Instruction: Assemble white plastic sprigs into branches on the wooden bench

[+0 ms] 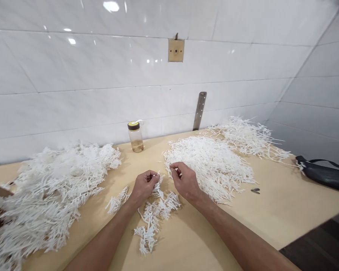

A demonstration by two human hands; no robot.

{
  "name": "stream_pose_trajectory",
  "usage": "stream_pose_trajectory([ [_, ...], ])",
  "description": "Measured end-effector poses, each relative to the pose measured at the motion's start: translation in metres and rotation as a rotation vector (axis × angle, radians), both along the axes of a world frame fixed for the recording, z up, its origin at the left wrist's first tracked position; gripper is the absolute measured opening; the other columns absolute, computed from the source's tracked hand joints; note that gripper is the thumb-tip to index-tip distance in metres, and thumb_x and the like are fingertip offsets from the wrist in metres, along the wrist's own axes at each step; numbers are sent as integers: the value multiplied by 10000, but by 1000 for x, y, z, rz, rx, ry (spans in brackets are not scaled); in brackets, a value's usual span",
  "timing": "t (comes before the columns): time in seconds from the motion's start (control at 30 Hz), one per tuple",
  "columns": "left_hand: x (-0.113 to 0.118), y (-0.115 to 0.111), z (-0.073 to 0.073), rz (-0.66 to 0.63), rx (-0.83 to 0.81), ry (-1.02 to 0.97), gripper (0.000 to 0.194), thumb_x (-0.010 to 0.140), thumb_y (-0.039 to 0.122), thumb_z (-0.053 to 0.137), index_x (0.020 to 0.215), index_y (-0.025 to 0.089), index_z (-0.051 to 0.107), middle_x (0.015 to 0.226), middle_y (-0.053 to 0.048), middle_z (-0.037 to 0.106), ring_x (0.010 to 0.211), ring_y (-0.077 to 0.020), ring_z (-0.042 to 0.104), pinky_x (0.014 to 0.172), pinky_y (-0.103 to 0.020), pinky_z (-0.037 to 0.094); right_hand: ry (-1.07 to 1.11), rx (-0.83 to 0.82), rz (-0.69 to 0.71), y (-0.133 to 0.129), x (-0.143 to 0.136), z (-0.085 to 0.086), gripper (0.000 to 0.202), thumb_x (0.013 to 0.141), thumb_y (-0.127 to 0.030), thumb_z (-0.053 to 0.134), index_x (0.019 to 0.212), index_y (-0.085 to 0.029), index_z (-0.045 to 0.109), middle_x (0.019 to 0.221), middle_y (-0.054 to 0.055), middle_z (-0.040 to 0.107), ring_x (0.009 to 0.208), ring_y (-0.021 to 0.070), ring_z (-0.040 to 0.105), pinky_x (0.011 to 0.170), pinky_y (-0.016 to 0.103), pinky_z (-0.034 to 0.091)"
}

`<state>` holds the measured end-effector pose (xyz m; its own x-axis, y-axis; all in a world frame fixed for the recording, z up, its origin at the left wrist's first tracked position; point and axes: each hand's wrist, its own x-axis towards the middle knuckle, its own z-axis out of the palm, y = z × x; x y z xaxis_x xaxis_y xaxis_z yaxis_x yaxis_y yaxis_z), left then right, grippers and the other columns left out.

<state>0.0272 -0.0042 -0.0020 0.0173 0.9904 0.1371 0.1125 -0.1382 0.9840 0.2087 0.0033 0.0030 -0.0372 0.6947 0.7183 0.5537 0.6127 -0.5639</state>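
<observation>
My left hand (143, 187) pinches the top end of a white branching strand (157, 207), which trails down over the table toward me. To its right, my right hand (186, 180) has thumb and fingertips pressed together at the left edge of a pile of short white pieces (214, 162); whatever the fingertips hold is too small to name. A small white sprig (118, 200) lies just left of my left wrist. A large heap of white branching strands (56, 184) covers the left side.
A lidded jar (136, 138) stands at the back of the table (197, 233). A metal strip (199, 111) leans on the wall. Long white strands (245, 135) lie back right, a small dark metal object (255, 191) nearer, and a black bag (324, 174) at the right edge.
</observation>
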Motion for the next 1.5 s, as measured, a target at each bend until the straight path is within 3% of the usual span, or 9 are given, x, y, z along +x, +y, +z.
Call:
stream_pose_trajectory([
  [0.23,0,2,-7,19,12,-38,151,718,288,680,749,141,677,614,12,590,554,-99,479,539,-217,363,-27,-43,180,-19,-21,-12,145,923,-178,489,974,-188,625,833,41,665,610,129,573,627,261,489],
  [0.67,-2,-2,-5,15,-9,-57,194,709,324,714,765,138,712,616,8,595,569,-102,472,552,-231,361,-87,-32,70,-6,-17,-32,157,916,-175,497,1010,-190,620,870,54,678,698,167,613,683,294,506],
  [0.9,-2,-3,-6,16,-2,-90,227,712,353,723,757,131,707,627,4,600,578,-101,476,558,-228,369,-127,20,103,-9,-22,-31,166,916,-175,470,1004,-192,610,883,60,683,762,180,638,718,304,513],
  [1.2,-6,-7,4,-88,-65,-87,288,701,394,761,808,134,698,572,54,479,515,-67,356,501,-215,267,-25,-167,91,-7,-20,-26,146,910,-218,494,966,-182,625,831,53,691,686,173,621,678,305,509],
  [1.5,-7,-6,12,-154,-139,-92,332,715,403,773,874,121,701,617,32,527,537,-68,377,520,-218,279,127,-409,146,-3,-16,-16,221,949,-315,479,951,-180,654,800,45,717,678,174,638,615,283,495],
])
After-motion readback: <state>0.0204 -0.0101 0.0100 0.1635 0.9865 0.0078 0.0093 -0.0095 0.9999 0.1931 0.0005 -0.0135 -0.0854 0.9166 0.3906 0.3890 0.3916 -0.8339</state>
